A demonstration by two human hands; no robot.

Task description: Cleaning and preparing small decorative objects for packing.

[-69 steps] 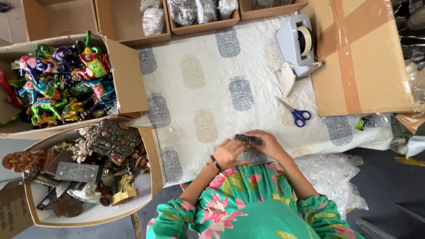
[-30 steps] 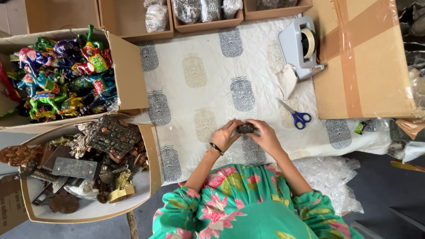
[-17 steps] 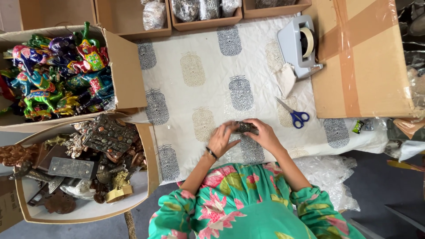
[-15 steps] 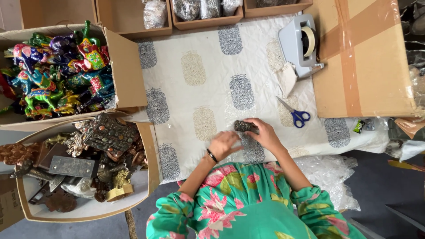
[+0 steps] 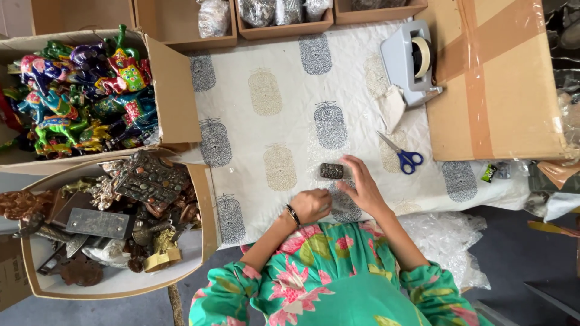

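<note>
Dark metal, a small embossed cylinder (image 5: 331,171) lies near the printed cloth's (image 5: 272,72) front edge; our right hand (image 5: 364,188) touches it with spread fingers, our left hand (image 5: 311,206) is clenched, wrapping not yet begun.

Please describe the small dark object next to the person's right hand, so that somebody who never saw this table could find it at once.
Start from the white patterned cloth that covers the table, and find the blue-handled scissors near its right side. To their left, at the fingertips of the right hand, lies a small dark block. It is the only dark, carved-looking piece on the cloth; the similar metal pieces sit in a box at the left.
</note>
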